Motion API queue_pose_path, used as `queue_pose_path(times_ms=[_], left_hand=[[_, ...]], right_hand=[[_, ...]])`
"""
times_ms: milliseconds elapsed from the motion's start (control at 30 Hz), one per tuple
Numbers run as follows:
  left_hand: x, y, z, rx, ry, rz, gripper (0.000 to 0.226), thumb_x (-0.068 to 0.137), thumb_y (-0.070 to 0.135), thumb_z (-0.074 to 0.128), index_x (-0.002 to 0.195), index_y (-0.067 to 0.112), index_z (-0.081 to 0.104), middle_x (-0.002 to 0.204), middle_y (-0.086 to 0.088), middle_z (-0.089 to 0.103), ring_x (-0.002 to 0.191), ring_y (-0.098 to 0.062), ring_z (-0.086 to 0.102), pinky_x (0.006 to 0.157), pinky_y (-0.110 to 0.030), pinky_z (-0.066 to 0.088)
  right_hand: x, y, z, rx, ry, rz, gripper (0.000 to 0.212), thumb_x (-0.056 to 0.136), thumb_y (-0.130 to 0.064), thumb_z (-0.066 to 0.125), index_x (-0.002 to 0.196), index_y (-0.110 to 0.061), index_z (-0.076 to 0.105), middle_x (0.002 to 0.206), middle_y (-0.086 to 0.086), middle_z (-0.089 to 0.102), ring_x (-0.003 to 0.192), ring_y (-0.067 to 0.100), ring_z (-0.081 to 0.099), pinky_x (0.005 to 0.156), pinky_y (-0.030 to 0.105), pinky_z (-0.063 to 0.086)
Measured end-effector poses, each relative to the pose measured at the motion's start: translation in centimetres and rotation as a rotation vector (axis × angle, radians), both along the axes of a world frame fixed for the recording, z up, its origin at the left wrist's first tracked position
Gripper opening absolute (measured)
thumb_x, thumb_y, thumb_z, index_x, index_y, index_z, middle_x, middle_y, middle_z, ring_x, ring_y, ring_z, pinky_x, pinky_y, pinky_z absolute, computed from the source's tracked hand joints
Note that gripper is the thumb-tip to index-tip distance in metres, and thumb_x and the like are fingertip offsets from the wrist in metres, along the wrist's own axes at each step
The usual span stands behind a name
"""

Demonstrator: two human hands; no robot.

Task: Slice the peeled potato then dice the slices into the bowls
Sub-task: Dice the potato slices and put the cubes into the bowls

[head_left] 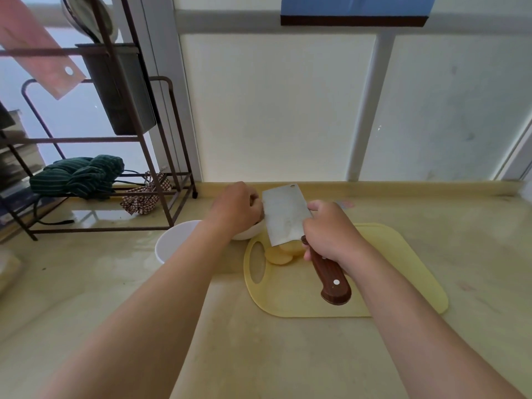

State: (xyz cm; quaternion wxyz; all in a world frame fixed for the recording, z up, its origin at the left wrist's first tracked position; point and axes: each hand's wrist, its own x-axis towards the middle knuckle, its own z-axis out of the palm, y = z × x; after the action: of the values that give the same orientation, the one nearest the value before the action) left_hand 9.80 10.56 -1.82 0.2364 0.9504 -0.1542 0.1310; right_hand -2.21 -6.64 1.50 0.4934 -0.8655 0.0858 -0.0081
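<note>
The right hand (331, 234) grips the wooden handle of the cleaver (283, 216). The left hand (237, 207) is at the blade's far side with curled fingers, above a white bowl (249, 233) (whether it holds something, I cannot tell). The potato slices (283, 251) lie on the yellow cutting board (403, 269) under the blade, and a second bowl (169, 246) stands near on the worktop (259, 355).

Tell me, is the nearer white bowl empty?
Empty, as far as it shows: the nearer white bowl is bare white inside, though the left arm covers part.

Yellow cutting board (397, 272), white bowl (172, 240), green striped cloth (80, 175), possibly checked rag (144, 197)
</note>
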Motion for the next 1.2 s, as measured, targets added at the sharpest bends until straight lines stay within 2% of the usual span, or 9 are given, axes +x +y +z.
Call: queue_pose_path(times_ms=[233, 333, 467, 600, 700, 900, 1033, 1133, 1200], left_hand=[[0.0, -0.2, -0.2, 0.083, -0.039, -0.029, 0.025, 0.090, 0.032, 0.052, 0.086, 0.016, 0.071, 0.096, 0.001, 0.061, 0.083, -0.021, 0.058, 0.075, -0.041, 0.055], [-0.4, -0.2, 0.3, -0.114, 0.079, -0.025, 0.029, 0.091, 0.030, 0.044, 0.083, 0.014, 0.066, 0.096, 0.000, 0.064, 0.091, -0.026, 0.062, 0.081, -0.042, 0.052], [-0.9, -0.1, 1.5, -0.492, 0.170, -0.077, 0.038, 0.095, 0.022, 0.036, 0.119, 0.015, 0.065, 0.118, 0.003, 0.060, 0.115, -0.014, 0.051, 0.095, -0.032, 0.042], [-0.8, -0.3, 1.8, -0.707, 0.193, -0.068, 0.039, 0.100, 0.016, 0.032, 0.119, 0.006, 0.064, 0.119, -0.006, 0.064, 0.113, -0.019, 0.055, 0.081, -0.020, 0.041], [-0.7, -0.2, 1.9, -0.826, 0.222, -0.005, 0.038, 0.100, 0.017, 0.032, 0.116, 0.006, 0.065, 0.114, -0.008, 0.066, 0.112, -0.023, 0.058, 0.088, -0.029, 0.043], [-1.0, 0.4, 2.8, -0.924, 0.331, 0.069, 0.040, 0.099, 0.027, 0.033, 0.122, 0.013, 0.062, 0.121, -0.006, 0.064, 0.115, -0.021, 0.057, 0.098, -0.037, 0.041], [-1.6, 0.4, 3.4, -0.969, 0.337, 0.107, 0.040, 0.098, 0.027, 0.033, 0.121, 0.012, 0.062, 0.122, -0.006, 0.064, 0.116, -0.021, 0.056, 0.104, -0.040, 0.038], [-2.3, -0.4, 3.8, -0.926, 0.275, 0.143, 0.034, 0.098, 0.021, 0.038, 0.117, 0.011, 0.063, 0.119, -0.004, 0.064, 0.113, -0.018, 0.057, 0.099, -0.035, 0.040], [-2.9, -0.9, 3.6, -0.743, 0.114, 0.141, 0.027, 0.097, 0.020, 0.042, 0.110, 0.013, 0.064, 0.106, 0.002, 0.064, 0.097, -0.010, 0.058, 0.087, -0.031, 0.046]], right_hand=[[-1.0, -1.7, 0.3, -0.012, -0.017, -0.022, 0.038, 0.093, 0.000, 0.039, 0.090, -0.037, 0.047, 0.074, 0.008, 0.064, 0.041, 0.016, 0.061, 0.054, 0.030, 0.050], [-1.5, -2.6, 0.3, -0.004, -0.044, -0.045, 0.040, 0.093, 0.001, 0.040, 0.083, -0.037, 0.047, 0.074, 0.009, 0.063, 0.040, 0.017, 0.060, 0.046, 0.025, 0.046], [-2.2, -4.2, 0.3, 0.006, -0.057, -0.060, 0.040, 0.094, 0.000, 0.040, 0.101, -0.039, 0.051, 0.074, 0.010, 0.064, 0.038, 0.015, 0.059, 0.038, 0.017, 0.038], [-2.7, -6.0, 0.0, 0.013, -0.060, -0.091, 0.044, 0.097, -0.005, 0.039, 0.124, -0.036, 0.052, 0.073, 0.009, 0.064, 0.040, 0.016, 0.059, 0.036, 0.015, 0.034], [-3.4, -7.1, 0.0, 0.036, -0.068, -0.102, 0.045, 0.098, -0.006, 0.040, 0.126, -0.039, 0.053, 0.071, 0.009, 0.065, 0.041, 0.016, 0.059, 0.036, 0.016, 0.035], [-4.8, -8.9, -0.2, 0.088, -0.082, -0.125, 0.050, 0.101, -0.006, 0.042, 0.143, -0.030, 0.051, 0.073, 0.011, 0.063, 0.041, 0.016, 0.057, 0.034, 0.015, 0.034], [-5.1, -10.1, -0.6, 0.119, -0.087, -0.142, 0.047, 0.101, -0.008, 0.044, 0.142, -0.030, 0.052, 0.069, 0.010, 0.063, 0.040, 0.016, 0.058, 0.036, 0.017, 0.035], [-5.4, -11.2, -0.8, 0.122, -0.088, -0.161, 0.044, 0.100, -0.007, 0.045, 0.136, -0.032, 0.053, 0.067, 0.010, 0.063, 0.041, 0.017, 0.058, 0.035, 0.017, 0.034], [-5.8, -11.8, -1.1, 0.109, -0.086, -0.163, 0.044, 0.101, -0.007, 0.043, 0.136, -0.032, 0.052, 0.068, 0.011, 0.063, 0.041, 0.017, 0.058, 0.035, 0.018, 0.035]])
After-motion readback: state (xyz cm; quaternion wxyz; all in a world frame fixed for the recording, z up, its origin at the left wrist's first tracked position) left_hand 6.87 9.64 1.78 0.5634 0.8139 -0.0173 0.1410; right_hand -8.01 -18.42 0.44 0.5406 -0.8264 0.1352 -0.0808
